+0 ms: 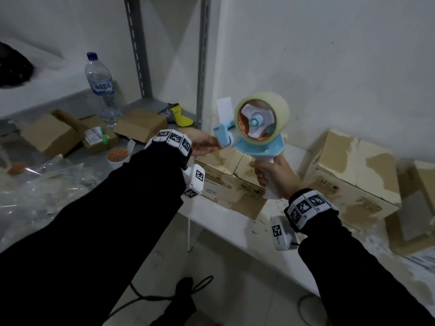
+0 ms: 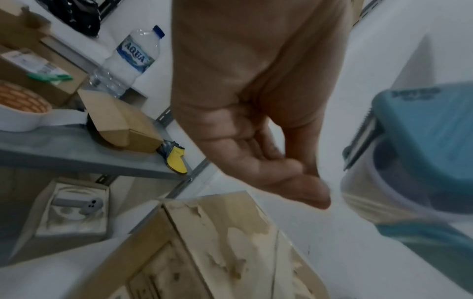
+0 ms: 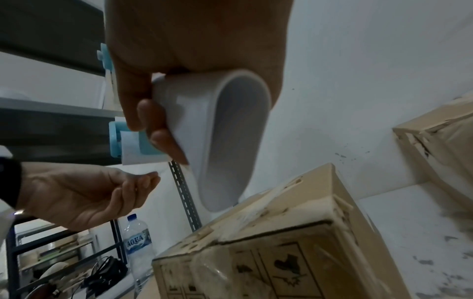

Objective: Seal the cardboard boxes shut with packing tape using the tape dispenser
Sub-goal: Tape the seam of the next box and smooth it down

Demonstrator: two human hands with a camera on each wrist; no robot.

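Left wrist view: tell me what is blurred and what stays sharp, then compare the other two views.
Left wrist: tape dispenser and left hand smeared; water bottle label readable. Head: dim, fairly sharp, shelf posts bowed. Right wrist: right hand dark, handle clear.

the blue and white plastic tape dispenser (image 2: pixel 419 153) runs off the right edge of the left wrist view, blurred, its raised lettering unreadable. whether the left hand (image 1: pixel 202 143) pinches a clear tape end there cannot be told. in the right wrist view the right hand (image 3: pixel 179 60) covers most of the dispenser above its white handle, and the picture's top edge cuts the hand off. the worn brown cardboard box (image 3: pixel 276 252) is cropped at the bottom, its printed marks too smeared to read
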